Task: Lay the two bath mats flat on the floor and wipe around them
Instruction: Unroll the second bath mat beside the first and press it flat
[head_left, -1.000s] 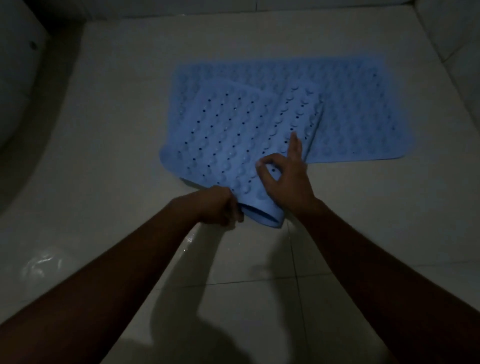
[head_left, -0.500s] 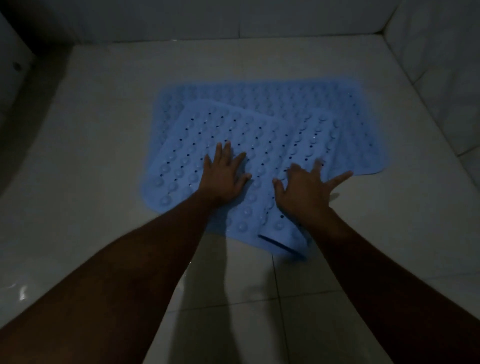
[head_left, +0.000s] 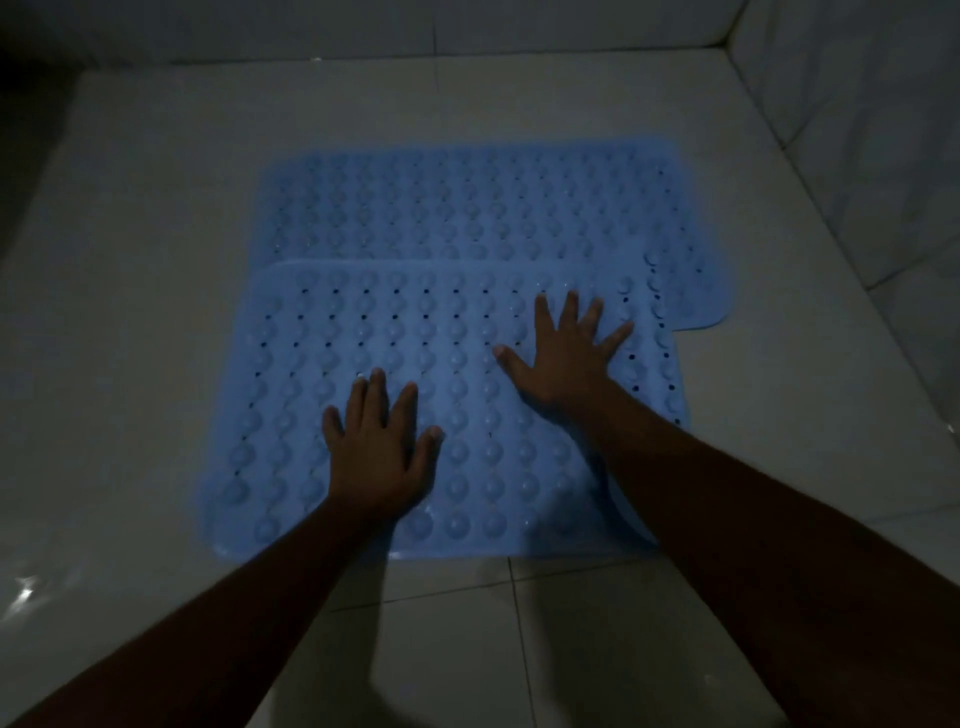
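We are looking down at a pale tiled floor (head_left: 156, 270) in dim light. The far blue bath mat (head_left: 467, 202) is lying flat on it, and the near blue bath mat (head_left: 311, 338) is lying flat in front, its far edge overlapping the other. We are pressing both palms onto the nearer one, left hand (head_left: 376, 457) and right hand (head_left: 566, 358) each with fingers straight and spread, gripping nothing.
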